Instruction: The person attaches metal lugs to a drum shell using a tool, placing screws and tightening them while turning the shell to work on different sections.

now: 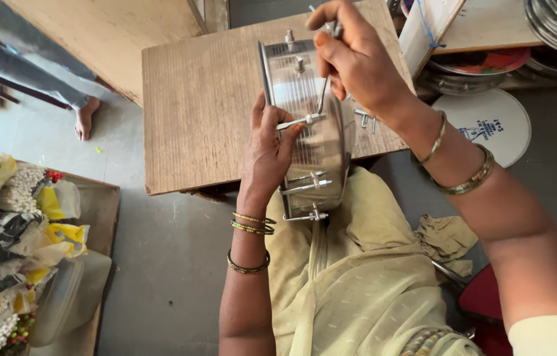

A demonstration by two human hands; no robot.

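Wooden board [212,112] spans the lap area; the drum shell [308,132] stands on edge at its near right side, partly over my knees. I read the shell as shiny sheet metal: stiff, fairly light, slick on the flat, likely to roll if let go. Best hold looks like the rim or beside a lug, not the polished wall. Left hand [268,142] clasps the shell's side, thumb by a tension rod [301,120]. Right hand [357,62] is clenched on a thin metal tool [324,92] whose tip meets that rod. More rods [305,186] lower down. Loose bolts [365,117] lie on the board just beside the shell.
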